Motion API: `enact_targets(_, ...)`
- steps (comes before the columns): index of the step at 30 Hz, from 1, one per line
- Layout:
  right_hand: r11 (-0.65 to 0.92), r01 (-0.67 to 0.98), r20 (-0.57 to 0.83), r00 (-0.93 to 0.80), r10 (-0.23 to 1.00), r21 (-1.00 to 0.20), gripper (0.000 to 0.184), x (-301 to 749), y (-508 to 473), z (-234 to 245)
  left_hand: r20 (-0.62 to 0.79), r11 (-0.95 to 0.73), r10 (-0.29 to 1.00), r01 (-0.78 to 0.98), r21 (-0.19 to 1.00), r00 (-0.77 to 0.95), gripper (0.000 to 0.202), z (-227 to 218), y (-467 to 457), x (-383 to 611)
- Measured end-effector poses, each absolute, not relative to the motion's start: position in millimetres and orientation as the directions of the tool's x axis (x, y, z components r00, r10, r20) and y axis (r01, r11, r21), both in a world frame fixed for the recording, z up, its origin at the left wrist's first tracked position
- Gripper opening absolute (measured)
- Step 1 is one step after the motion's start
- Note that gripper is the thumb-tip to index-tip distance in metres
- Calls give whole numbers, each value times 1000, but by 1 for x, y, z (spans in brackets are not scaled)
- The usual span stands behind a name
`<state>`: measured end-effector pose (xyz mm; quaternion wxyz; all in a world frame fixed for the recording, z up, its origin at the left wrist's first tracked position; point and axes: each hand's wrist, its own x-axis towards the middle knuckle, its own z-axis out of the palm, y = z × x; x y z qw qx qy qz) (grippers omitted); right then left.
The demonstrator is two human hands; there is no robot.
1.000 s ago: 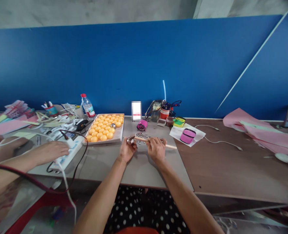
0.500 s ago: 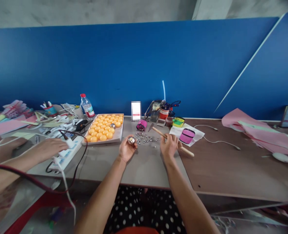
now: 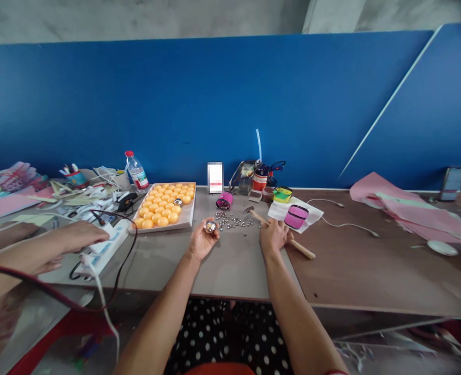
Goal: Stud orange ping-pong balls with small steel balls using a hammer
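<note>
My left hand [image 3: 202, 242] is closed round a shiny ball studded with silver metal [image 3: 210, 227], held just above the desk. My right hand [image 3: 274, 236] is over the wooden handle of a hammer [image 3: 303, 250], fingers curled about it. The hammer's metal head [image 3: 248, 210] points away to the left, close to the desk top. Between the hands lie several small silver studs [image 3: 234, 223], scattered loose. A tray [image 3: 191, 219] of orange balls [image 3: 162, 210] stands to the left, with one silver-studded ball [image 3: 177, 202] among them.
Behind the studs is a small magenta container [image 3: 224, 200]. A magenta pouch [image 3: 296, 216] lies on white paper [image 3: 316, 217] at right. At left, a co-worker's hand [image 3: 93, 233] touches a power strip [image 3: 107, 245]. A bottle [image 3: 137, 172] stands behind the tray.
The hammer has come down, its head now nearer the desk beside the studs. My left hand has hardly moved with the ball. A person's hand has appeared at the far right edge.
</note>
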<state>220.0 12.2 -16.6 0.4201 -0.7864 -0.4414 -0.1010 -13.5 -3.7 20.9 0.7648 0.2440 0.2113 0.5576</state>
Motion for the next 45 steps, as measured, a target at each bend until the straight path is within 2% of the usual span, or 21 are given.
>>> enact_targets(7, -312, 809, 442, 547, 711, -498, 25, 216, 6, -8, -68, 269, 954, -739, 617, 291, 20, 21, -4, -13)
enact_targets(12, -170, 861, 489, 423, 763, -479, 28, 206, 4, 0, -76, 263, 957, -723, 638, 281, 20, 22, -5, -11)
enact_targets(17, 75, 889, 386, 119, 915, -451, 21, 194, 2, 2, -90, 275, 953, -696, 663, 290, 21, 24, -7, -9)
enact_targets(26, 57, 941, 211, 16, 977, -332, 14, 194, -5, 10, -86, 275, 950, -679, 681, 299, 21, 22, -7, -10)
enact_targets(29, 92, 938, 226, -16, 974, -334, 15, 194, -4, 7, -82, 276, 949, -675, 685, 305, 22, 21, -6, -10)
enact_targets(34, 262, 842, 417, -49, 908, -471, 17, 190, 1, 1, -90, 281, 947, -656, 700, 309, 23, 20, -6, -9)
enact_targets(37, 341, 726, 471, -27, 882, -597, 18, 181, 3, 0, -122, 284, 951, -649, 706, 283, 31, 19, -6, -7)
enact_targets(41, 336, 548, 412, 17, 911, -766, 16, 168, 4, 2, -167, 289, 955, -647, 705, 245, 43, 18, -6, -4)
enact_targets(45, 237, 341, 277, 73, 958, -910, 13, 161, 10, 3, -168, 283, 957, -653, 703, 235, 49, 19, -5, -5)
